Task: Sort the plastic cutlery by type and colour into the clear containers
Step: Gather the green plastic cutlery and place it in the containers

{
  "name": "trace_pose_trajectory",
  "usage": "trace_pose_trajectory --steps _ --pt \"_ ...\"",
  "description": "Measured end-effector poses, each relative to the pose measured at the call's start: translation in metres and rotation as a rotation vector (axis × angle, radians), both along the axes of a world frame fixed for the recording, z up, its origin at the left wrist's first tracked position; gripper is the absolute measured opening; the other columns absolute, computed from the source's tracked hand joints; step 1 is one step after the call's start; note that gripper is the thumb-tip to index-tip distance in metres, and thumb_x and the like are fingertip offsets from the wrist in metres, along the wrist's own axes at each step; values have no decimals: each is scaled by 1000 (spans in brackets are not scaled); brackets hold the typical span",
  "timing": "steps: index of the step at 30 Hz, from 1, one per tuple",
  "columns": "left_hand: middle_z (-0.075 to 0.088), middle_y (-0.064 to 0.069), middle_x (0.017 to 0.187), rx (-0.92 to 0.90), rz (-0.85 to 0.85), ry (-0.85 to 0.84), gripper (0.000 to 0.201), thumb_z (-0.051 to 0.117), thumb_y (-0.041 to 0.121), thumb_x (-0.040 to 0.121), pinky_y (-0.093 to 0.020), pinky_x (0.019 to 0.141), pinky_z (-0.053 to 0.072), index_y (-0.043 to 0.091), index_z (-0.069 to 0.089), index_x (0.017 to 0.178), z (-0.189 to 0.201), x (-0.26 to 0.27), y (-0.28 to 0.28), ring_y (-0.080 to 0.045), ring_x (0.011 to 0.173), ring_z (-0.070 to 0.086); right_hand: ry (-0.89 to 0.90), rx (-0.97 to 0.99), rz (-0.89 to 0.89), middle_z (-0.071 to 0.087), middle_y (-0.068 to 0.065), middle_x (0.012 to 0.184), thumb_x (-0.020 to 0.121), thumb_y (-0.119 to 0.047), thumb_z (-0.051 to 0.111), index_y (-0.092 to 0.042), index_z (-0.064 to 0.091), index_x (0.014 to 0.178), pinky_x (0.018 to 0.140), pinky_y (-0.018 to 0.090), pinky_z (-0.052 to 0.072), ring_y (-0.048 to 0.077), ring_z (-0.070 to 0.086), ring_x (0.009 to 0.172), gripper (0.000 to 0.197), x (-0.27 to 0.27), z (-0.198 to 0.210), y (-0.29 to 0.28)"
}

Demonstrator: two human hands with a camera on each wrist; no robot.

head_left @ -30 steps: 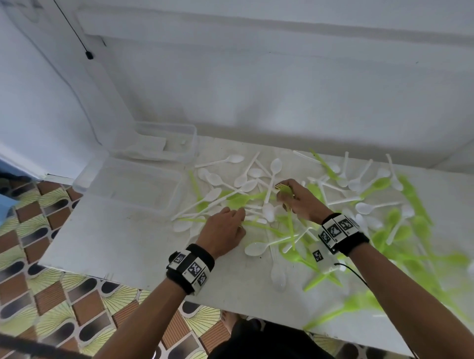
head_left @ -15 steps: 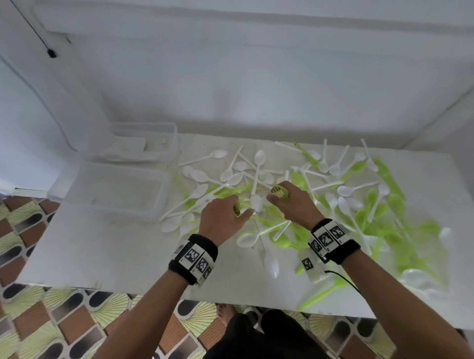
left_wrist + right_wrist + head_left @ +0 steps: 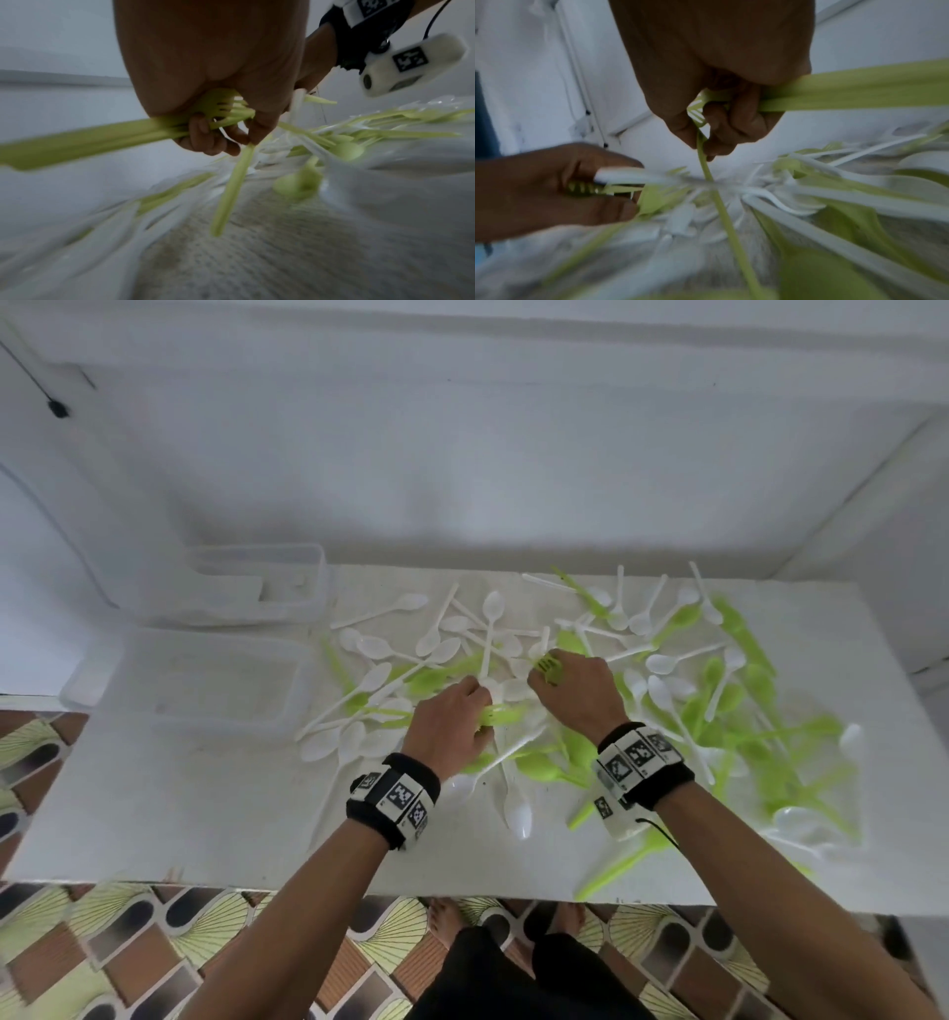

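Green and white plastic cutlery (image 3: 662, 665) lies scattered over the white table (image 3: 169, 803). My left hand (image 3: 477, 711) grips a bundle of green forks (image 3: 500, 713) in the middle of the pile. In the left wrist view the left hand (image 3: 231, 138) also pinches one more green handle (image 3: 236, 182) at its fingertips. My right hand (image 3: 544, 680), just to the right, holds its own bunch of green forks (image 3: 549, 667). The right wrist view shows the right hand (image 3: 706, 146) pinching a thin green handle (image 3: 716, 192) that hangs down.
Two clear containers stand at the table's left: a near one (image 3: 128, 660) and a far one (image 3: 318, 577) by the wall. White spoons (image 3: 426, 639) lie between them and my hands. The table's front edge (image 3: 308, 886) is close to my body.
My left hand has moved right into the pile, close to the right hand, and now grips green forks. The right hand has kept its green forks.
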State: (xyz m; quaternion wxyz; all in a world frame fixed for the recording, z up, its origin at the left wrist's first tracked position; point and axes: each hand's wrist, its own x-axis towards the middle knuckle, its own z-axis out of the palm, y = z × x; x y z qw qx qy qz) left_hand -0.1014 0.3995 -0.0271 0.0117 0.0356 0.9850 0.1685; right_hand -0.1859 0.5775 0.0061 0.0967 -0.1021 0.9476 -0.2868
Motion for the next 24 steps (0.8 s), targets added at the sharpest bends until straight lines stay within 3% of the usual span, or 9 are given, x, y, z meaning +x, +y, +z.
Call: trace_pose_trajectory --steps 2,4,7,10,12,15,18,21,24 --pt "63 3 104 67 4 -23 30 62 30 90 -31 66 43 16 57 116 7 -1 -6 -20 90 61 -28 2 22 63 2 70 92 -34 59 -11 55 70 78 37 45 32 60 76 32 -8 10 4" --pt "65 3 94 163 71 -51 32 62 28 90 -32 66 40 17 53 118 14 -1 -16 -21 82 59 -42 -96 -16 71 5 75 93 -37 61 -11 67 73 86 39 47 25 64 77 33 -17 19 10" --pt "59 7 79 370 235 1 37 63 18 89 -30 67 38 18 54 125 17 1 -30 -16 68 55 -119 -406 -102 75 -2 73 93 -36 61 -18 77 77 70 27 48 9 64 61 29 -25 29 18" --pt "63 1 85 487 381 48 35 61 16 88 -30 75 41 10 63 123 18 3 -41 -26 81 61 -194 -586 -94 77 2 78 102 -30 55 -12 74 91 58 22 49 16 68 64 28 -32 29 18" --pt "65 1 85 513 452 51 32 60 33 83 -34 75 46 11 67 105 19 3 -44 -27 83 61 -274 -647 -102 75 7 77 106 -28 51 -10 72 101 59 28 54 23 72 68 28 -38 27 14" --pt "54 2 59 470 547 57 49 65 57 84 -34 61 41 13 52 66 21 1 -44 -21 61 52 -354 -693 -104 64 6 72 107 -27 48 -9 67 108 56 31 55 27 69 62 27 -45 20 6" --pt "45 5 49 443 601 104 53 66 51 91 -30 53 34 18 44 56 24 -5 -43 -15 50 43 -338 -681 -122 51 2 69 106 -28 49 -11 68 104 49 28 47 20 56 48 25 -53 10 3" --pt "63 -1 57 640 539 39 21 59 29 100 -29 58 47 22 67 83 26 -12 -41 -17 47 55 -319 -549 -128 58 8 69 100 -34 59 -8 66 90 47 28 43 21 55 47 29 -60 3 3" --pt "72 3 73 467 449 -26 24 54 22 102 -35 78 55 27 68 121 18 -26 -42 -14 62 64 -225 -355 -42 65 7 73 97 -43 62 -2 67 91 61 35 52 25 65 62 42 -64 0 3"
